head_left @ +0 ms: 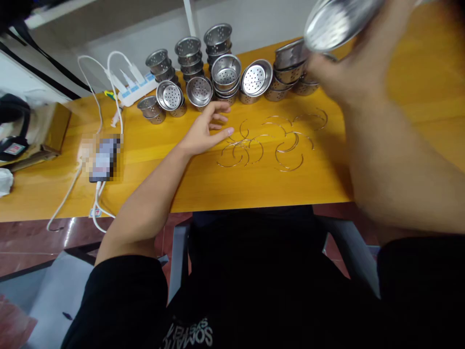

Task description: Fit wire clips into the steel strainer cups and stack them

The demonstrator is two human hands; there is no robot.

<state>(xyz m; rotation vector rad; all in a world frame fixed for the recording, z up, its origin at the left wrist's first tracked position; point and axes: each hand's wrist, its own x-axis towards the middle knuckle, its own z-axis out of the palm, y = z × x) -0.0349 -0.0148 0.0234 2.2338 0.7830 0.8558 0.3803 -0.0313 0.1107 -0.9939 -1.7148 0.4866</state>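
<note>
My right hand (358,70) is raised at the upper right, its fingers around a shiny perforated metal cup (332,26) tilted so that its holed bottom shows. Over the table, my left hand (209,131) holds nothing, its fingers apart and slightly curled. Just beyond it stand stacks of similar cups, among them a front cup (199,91) and a taller stack (225,72). Toward the right, a tilted cup (256,79) rests on another, beside more stacked cups (288,72). Several thin curved wires (286,145) lie scattered to the right of my left hand.
A white power strip (138,89) with plugged-in cables sits behind on the left. In front of it, a phone (104,160) with a white cable lies on the wooden table (145,155). Headphones (14,126) and a cardboard box (54,128) occupy the far left.
</note>
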